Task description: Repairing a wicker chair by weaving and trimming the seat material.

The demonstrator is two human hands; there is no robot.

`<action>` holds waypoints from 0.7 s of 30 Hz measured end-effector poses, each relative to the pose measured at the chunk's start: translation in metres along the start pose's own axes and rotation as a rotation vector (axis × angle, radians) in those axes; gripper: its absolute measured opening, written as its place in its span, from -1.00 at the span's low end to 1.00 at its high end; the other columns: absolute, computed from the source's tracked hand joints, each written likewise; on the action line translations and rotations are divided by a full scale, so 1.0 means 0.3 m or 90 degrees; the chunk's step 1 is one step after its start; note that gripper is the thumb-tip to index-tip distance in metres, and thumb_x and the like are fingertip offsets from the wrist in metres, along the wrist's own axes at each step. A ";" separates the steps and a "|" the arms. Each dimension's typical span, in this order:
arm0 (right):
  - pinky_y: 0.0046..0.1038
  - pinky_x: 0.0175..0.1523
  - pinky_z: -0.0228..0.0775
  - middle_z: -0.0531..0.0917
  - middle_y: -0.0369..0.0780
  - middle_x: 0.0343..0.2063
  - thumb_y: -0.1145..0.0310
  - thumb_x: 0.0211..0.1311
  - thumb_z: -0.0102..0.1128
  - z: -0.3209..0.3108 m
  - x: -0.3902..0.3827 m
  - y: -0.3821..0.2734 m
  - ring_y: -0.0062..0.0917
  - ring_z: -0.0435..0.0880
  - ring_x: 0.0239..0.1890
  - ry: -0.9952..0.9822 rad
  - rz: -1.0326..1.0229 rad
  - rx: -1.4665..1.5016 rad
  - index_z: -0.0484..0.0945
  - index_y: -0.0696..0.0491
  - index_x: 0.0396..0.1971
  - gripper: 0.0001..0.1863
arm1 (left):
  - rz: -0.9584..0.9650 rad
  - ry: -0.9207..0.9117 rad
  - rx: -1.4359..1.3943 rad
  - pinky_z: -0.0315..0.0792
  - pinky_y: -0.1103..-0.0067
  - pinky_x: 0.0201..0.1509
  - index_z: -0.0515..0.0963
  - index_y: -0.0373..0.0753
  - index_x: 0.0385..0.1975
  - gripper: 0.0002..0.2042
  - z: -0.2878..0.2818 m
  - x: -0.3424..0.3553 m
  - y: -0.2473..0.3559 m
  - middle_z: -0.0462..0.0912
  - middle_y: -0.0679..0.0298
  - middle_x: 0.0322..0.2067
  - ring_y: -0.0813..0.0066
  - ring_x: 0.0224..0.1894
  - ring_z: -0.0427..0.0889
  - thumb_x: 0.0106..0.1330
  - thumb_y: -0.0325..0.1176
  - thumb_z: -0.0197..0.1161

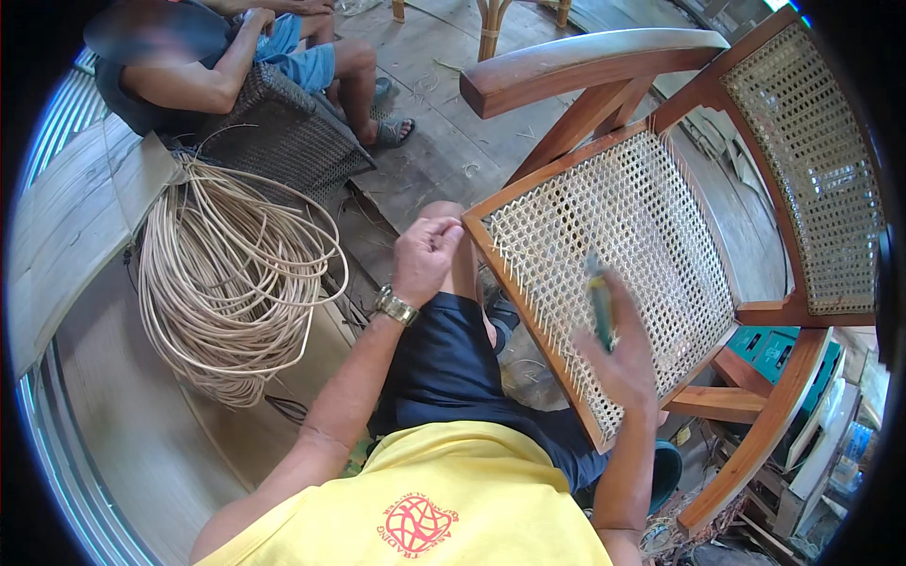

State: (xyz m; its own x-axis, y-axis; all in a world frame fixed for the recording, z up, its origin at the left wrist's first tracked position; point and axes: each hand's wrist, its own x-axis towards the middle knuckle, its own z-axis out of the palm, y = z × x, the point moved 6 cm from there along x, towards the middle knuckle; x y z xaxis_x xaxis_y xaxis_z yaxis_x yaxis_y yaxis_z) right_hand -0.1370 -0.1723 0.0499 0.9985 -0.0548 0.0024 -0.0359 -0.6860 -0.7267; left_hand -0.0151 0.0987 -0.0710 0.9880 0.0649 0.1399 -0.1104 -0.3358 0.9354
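A wooden armchair with a woven cane seat [604,236] stands in front of me, turned so its backrest [812,170] is at the right. Short strand ends stick up along the seat's near-left wooden edge [543,330]. Beside the frame's left corner, my left hand [427,255] is closed with fingers curled together; what it pinches, if anything, is too small to make out. Over the seat's near part, my right hand [621,354] grips pliers [601,302] with green and yellow handles, their tip pointing away from me. Motion blurs this hand and the tool.
A big coil of rattan strands [236,283] hangs at the left. Another person [189,71] sits behind it by a dark woven chair [283,132]. The armrest [595,66] juts out at the far side. A green case [779,354] lies under the chair at right.
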 end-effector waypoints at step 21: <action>-0.23 -0.04 0.40 0.60 -0.16 -0.36 0.40 0.01 0.34 0.372 0.393 0.017 -0.26 0.57 -0.18 0.048 -0.207 -0.109 0.68 0.07 -0.35 -0.83 | 0.078 -0.153 0.230 0.46 0.19 -0.08 0.56 -0.28 -0.26 -0.85 0.182 -0.009 0.025 0.58 0.01 -0.27 -0.09 -0.16 0.59 0.34 -0.34 0.20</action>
State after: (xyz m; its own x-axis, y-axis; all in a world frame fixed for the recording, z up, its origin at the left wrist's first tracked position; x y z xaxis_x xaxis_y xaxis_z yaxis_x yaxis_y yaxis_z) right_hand -0.0148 -0.1013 -0.0303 0.9533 0.1364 0.2694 0.2694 -0.7875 -0.5543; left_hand -0.0128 0.0446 -0.0821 0.9718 -0.2011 0.1232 -0.2253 -0.6372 0.7370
